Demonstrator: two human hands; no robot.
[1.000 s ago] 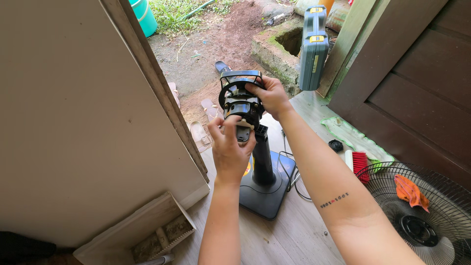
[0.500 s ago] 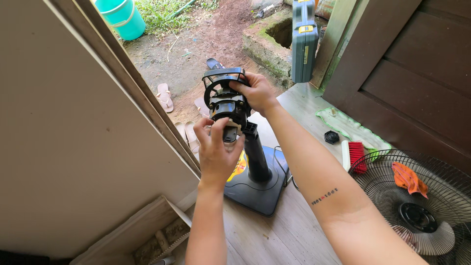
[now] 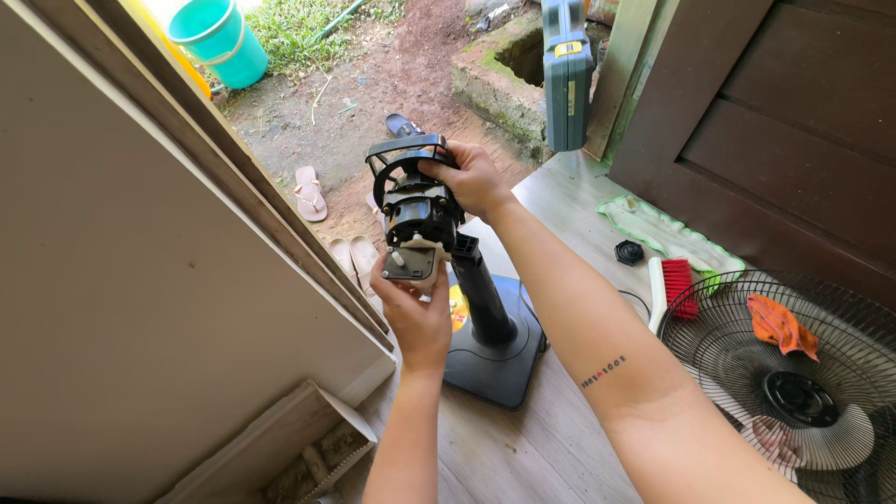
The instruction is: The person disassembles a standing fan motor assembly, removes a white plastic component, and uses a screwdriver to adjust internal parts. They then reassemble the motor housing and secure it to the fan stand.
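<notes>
A black fan motor unit sits on top of a dark stand whose square base rests on the wooden floor. My right hand grips the black ring bracket at the top of the motor. My left hand holds the white gearbox part at the motor's lower end from beneath, fingertips pinched on it. Both hands are closed on the motor unit.
A wire fan guard with an orange rag lies on the floor at right, next to a red brush and a black cap. A grey tool case stands by the dark door. Sandals and a teal bucket lie outside.
The view has shifted, so the motor and stand sit slightly lower and more central. My left hand has slid down from the motor body to its white lower part. The right hand keeps its grip.
</notes>
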